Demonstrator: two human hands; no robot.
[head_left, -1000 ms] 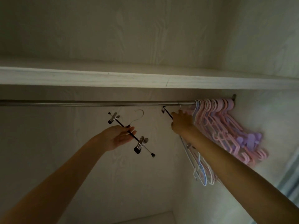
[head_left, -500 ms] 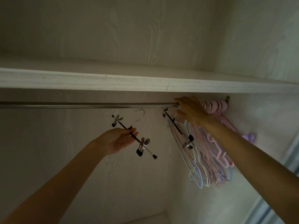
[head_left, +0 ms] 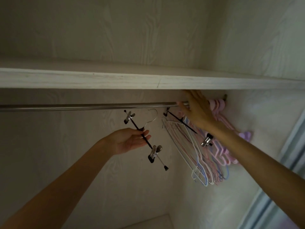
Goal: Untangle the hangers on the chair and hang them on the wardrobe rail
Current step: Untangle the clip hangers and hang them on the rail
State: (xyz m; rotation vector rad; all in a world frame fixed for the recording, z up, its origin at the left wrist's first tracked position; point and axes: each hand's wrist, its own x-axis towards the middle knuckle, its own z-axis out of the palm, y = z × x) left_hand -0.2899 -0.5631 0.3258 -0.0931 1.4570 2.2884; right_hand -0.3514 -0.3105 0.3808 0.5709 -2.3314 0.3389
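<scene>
Right now the clip hanger (head_left: 145, 139) sits in the left hand (head_left: 128, 141), below the rail (head_left: 82, 107) and not yet on it; fingers loosely curled under its black bar, thumb on top, so a light grip; bar runs diagonally, upper end toward the rail, lower end down and right; its wire hook (head_left: 152, 115) points up, just under the rail and left of the hangers already up; judged next move is a short lift so the hook catches the rail, with the hook opening turned to face it; left hand is plainly the nearer one for that; the right hand (head_left: 196, 109) is up at the right end of the rail, fingers straight and flat against the bunch of hanging hangers (head_left: 203, 159), seemingly pressing them toward the right-hand wall, gripping nothing; a second clip hanger (head_left: 181, 120) hangs at the left edge of that bunch; pink hooks (head_left: 217, 104) are packed against the rail's right end; shelf (head_left: 115, 78) runs across just above the rail; chair not in view.
</scene>
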